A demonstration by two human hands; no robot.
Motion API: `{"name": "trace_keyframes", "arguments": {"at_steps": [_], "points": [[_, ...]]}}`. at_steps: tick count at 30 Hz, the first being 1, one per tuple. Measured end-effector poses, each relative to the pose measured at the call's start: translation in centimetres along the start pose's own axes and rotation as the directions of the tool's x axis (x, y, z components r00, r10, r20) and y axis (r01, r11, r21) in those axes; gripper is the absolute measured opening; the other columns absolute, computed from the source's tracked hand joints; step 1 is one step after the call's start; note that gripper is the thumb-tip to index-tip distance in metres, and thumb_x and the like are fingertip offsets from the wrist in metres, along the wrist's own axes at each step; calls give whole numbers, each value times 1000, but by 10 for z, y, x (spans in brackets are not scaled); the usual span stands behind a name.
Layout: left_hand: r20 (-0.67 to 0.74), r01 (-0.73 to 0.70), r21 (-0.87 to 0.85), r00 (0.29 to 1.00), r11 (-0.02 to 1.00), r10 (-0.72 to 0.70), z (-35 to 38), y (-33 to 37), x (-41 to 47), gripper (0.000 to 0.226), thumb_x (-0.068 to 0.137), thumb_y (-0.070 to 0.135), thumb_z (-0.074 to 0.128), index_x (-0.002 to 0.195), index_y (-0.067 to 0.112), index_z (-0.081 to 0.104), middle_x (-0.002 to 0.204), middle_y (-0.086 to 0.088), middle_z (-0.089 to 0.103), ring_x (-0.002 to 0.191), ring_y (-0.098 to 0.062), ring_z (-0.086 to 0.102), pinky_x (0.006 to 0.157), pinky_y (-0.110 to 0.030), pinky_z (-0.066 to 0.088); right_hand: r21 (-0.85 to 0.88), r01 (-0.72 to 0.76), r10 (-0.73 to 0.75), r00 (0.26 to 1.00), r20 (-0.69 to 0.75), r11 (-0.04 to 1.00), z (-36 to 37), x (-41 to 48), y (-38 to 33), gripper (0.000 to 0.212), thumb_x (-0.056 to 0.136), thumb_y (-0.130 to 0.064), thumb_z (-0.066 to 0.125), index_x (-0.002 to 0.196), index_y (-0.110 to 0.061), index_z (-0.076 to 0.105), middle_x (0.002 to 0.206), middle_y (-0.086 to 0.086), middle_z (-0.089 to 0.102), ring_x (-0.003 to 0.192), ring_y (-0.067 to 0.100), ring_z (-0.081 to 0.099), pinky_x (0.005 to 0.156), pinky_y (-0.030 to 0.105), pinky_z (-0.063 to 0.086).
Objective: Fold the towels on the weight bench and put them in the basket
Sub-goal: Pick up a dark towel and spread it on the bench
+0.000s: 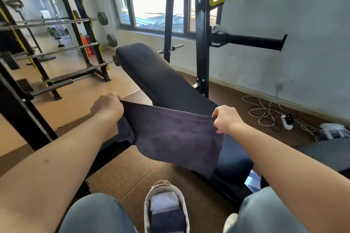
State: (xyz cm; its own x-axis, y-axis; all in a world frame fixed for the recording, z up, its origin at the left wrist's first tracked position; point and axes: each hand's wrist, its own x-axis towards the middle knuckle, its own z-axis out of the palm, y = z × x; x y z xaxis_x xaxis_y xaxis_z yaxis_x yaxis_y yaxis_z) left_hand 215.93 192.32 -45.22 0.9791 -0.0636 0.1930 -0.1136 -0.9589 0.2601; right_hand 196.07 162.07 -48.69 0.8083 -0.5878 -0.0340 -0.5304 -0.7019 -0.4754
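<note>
The left hand (108,107) and right hand (226,119) are well apart, each pinching an upper corner of a dark navy towel (170,138). It hangs stretched between them, in the air over the near end of the counter (162,73). This looks like the start of a fold: next, the corners should meet with edges matched, before the towel joins the folded towels (164,202) in the basket (146,213) between the knees.

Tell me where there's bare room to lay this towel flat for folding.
The bench is bare from the towel to its far end. Floor between towel and basket is free too. Right of the bench, cables and a power strip crowd the floor.
</note>
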Motion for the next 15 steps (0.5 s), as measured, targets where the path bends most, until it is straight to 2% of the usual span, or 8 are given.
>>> {"name": "trace_keyframes", "arguments": {"at_steps": [2,5,7,10,11,12,14,15], "points": [[72,85,-65,994,994,-80,-2,-4,2,29,92,19,69,120,18,67,111,-12,68,97,-32,64,73,-38,52,12,3,-2,1000,-31,1000,1,3,2,31,82,2,57,77,-27,66,93,9,72,77,29,72,74,39,63],[208,270,-281,954,921,-217,-3,-9,3,40,78,6,85,115,10,70,113,-11,69,102,-31,66,84,-36,58,4,-8,8,1000,-23,1000,-1,3,4,34,81,8,60,78,-24,71,91,8,73,77,25,71,70,35,63],[339,432,-529,896,730,-285,-5,-14,-2,26,88,1,75,112,5,67,111,-8,66,100,-25,65,85,-31,58,17,-26,26,999,-21,1000,-4,1,4,34,82,11,61,82,-21,75,88,6,72,68,21,71,62,34,63],[437,532,-746,845,401,-309,-6,-25,-6,22,100,-5,52,114,4,67,113,-14,65,86,-32,67,53,-33,61,22,-47,48,998,-29,999,-11,-7,3,34,85,10,60,80,-20,74,85,5,70,60,17,69,52,25,55],[397,520,-752,848,405,-353,-7,-29,-10,24,100,-5,51,108,7,69,111,-15,64,85,-34,68,49,-35,60,23,-48,49,998,-33,999,-12,-9,3,35,85,10,60,76,-22,73,86,5,70,63,17,69,55,26,55],[296,467,-735,873,491,-389,-7,-31,-14,25,100,-3,52,103,12,71,112,-15,65,89,-36,68,55,-39,63,19,-43,44,998,-36,999,-14,-12,3,37,84,10,61,73,-24,71,88,6,71,68,18,69,60,27,57],[53,287,-586,946,758,-318,-10,-31,-21,25,100,5,55,103,19,75,118,-11,69,105,-35,66,84,-42,61,11,-27,28,998,-54,1000,-15,-16,3,38,84,7,60,70,-27,70,93,6,72,80,23,67,69,30,55],[-36,203,-526,965,826,-260,-12,-31,-26,25,101,9,54,108,19,75,119,-10,69,111,-34,64,93,-39,56,12,-24,24,998,-56,1000,-16,-20,3,37,85,3,58,71,-27,71,96,7,72,85,25,65,71,30,53]]}}
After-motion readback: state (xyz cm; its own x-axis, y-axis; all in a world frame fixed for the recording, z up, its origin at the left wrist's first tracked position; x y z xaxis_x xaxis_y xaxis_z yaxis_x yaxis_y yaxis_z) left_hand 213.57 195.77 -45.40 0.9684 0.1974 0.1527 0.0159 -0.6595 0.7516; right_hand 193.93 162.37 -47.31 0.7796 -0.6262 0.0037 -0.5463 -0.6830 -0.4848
